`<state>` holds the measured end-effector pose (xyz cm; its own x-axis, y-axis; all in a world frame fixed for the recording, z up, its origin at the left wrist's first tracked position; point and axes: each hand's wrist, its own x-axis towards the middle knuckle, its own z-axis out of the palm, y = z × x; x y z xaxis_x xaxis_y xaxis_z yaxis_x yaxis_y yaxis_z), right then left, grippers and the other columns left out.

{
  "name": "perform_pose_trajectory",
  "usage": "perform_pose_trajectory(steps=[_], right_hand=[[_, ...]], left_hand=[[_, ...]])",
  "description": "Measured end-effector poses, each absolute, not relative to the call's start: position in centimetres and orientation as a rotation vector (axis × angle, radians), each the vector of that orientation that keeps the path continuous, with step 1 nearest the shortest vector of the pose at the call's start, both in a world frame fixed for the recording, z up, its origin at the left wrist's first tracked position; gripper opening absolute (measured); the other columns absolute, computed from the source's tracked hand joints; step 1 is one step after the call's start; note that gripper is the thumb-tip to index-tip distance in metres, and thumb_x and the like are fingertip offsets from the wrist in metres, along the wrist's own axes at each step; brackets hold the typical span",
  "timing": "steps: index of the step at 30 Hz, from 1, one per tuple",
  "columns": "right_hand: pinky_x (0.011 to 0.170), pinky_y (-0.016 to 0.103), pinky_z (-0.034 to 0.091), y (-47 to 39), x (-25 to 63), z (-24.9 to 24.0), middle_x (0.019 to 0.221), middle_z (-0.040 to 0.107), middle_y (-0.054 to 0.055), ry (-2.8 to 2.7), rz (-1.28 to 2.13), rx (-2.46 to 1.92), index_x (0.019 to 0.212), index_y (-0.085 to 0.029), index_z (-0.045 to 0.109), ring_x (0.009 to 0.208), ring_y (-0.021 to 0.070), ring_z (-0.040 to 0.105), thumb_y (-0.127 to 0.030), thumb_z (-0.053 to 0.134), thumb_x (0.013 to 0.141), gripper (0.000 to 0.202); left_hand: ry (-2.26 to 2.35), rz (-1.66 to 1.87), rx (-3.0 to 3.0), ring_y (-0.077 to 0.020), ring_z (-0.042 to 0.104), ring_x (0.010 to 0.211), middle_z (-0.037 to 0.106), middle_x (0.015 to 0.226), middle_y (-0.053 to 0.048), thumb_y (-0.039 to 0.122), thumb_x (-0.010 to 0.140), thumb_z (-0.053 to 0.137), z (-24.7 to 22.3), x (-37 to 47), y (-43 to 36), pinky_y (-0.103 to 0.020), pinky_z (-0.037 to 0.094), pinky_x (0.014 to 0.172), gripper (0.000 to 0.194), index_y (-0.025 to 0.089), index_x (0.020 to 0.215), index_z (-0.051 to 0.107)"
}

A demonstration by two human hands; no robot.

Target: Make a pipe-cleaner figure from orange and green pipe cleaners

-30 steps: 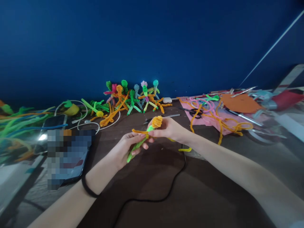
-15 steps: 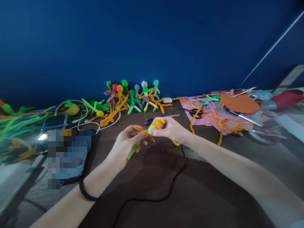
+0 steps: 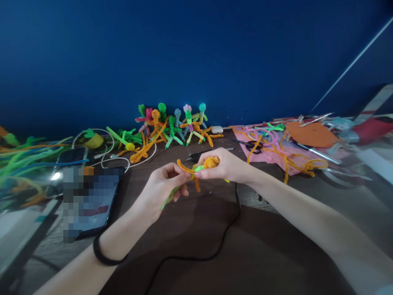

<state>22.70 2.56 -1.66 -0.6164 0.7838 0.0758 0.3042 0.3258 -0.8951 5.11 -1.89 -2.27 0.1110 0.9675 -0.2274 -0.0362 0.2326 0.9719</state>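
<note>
Between my two hands, above the dark tabletop, is a small pipe-cleaner figure point(image 3: 211, 162) with a coiled orange head, a bright green band and loose orange ends. My right hand point(image 3: 222, 164) is closed around its coiled part, thumb pressed on the green band. The thumb and fingertips of my left hand point(image 3: 170, 180) pinch the figure where the orange ends stick out. A green pipe cleaner point(image 3: 168, 198) runs down under my left palm. A bit of yellow shows below my right hand. My fingers hide the middle of the figure.
Several finished pipe-cleaner figures point(image 3: 172, 131) stand against the blue wall. On the left are a tablet point(image 3: 98, 205), a white cable point(image 3: 107, 162) and loose pipe cleaners point(image 3: 27, 159). Scissors point(image 3: 253, 146) and orange strands lie on pink paper point(image 3: 242, 137). A black cord point(image 3: 222, 241) crosses the front.
My right hand has shifted slightly right and down with the coiled part. The orange ends stick out more between my hands, one now hanging lower. Both hands keep their grip.
</note>
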Motion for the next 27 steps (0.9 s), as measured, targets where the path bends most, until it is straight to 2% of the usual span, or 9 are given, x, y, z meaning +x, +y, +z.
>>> perform_pose_trajectory(steps=[4, 9, 17, 23, 27], right_hand=[[0.046, 0.02, 0.024, 2.3, 22.4, -1.8, 0.053, 0.04, -0.006, -2.057, 1.212, -0.947, 0.068, -0.013, 0.056, 0.049, 0.0046, 0.033, -0.03, 0.063, 0.067, 0.018], [0.046, 0.019, 0.025, 2.1, 22.0, -2.0, 0.053, 0.041, -0.005, -1.978, 1.209, -0.902, 0.066, -0.013, 0.055, 0.049, 0.0047, 0.034, -0.029, 0.063, 0.067, 0.018], [0.046, 0.019, 0.026, 1.9, 21.9, -2.2, 0.055, 0.045, -0.005, -1.943, 1.193, -0.887, 0.068, -0.013, 0.056, 0.05, 0.0046, 0.035, -0.026, 0.063, 0.067, 0.015], [0.046, 0.019, 0.026, 1.5, 21.8, -2.1, 0.054, 0.043, -0.005, -1.952, 1.122, -0.918, 0.071, -0.013, 0.058, 0.049, 0.0049, 0.035, -0.029, 0.063, 0.069, 0.017], [0.048, 0.02, 0.03, 1.2, 22.0, -1.6, 0.058, 0.048, -0.004, -1.974, 1.034, -0.881, 0.073, -0.013, 0.059, 0.051, 0.0054, 0.039, -0.03, 0.062, 0.071, 0.017]], left_hand=[[1.266, 1.011, 1.095, -0.0064, 0.051, 0.038, 0.055, 0.045, 0.004, 0.023, 0.065, 0.067, -1.7, 5.3, -2.3, -0.013, 0.031, 0.033, 0.018, 0.015, 0.064, 0.051], [1.254, 1.118, 1.068, -0.0079, 0.059, 0.054, 0.061, 0.061, 0.003, 0.022, 0.063, 0.07, -1.8, 5.3, -2.5, -0.014, 0.04, 0.044, 0.021, 0.015, 0.071, 0.052], [1.193, 1.18, 0.988, -0.0095, 0.061, 0.063, 0.064, 0.067, 0.001, 0.016, 0.061, 0.07, -2.1, 5.4, -2.3, -0.017, 0.045, 0.057, 0.036, 0.015, 0.093, 0.054], [1.116, 1.185, 0.991, -0.0108, 0.062, 0.072, 0.067, 0.078, -0.002, 0.014, 0.062, 0.069, -2.2, 5.0, -2.1, -0.018, 0.047, 0.064, 0.034, 0.015, 0.095, 0.059], [1.037, 1.247, 1.067, -0.011, 0.062, 0.069, 0.067, 0.078, -0.002, 0.015, 0.062, 0.07, -1.9, 5.1, -2.1, -0.018, 0.047, 0.061, 0.026, 0.017, 0.086, 0.063]])
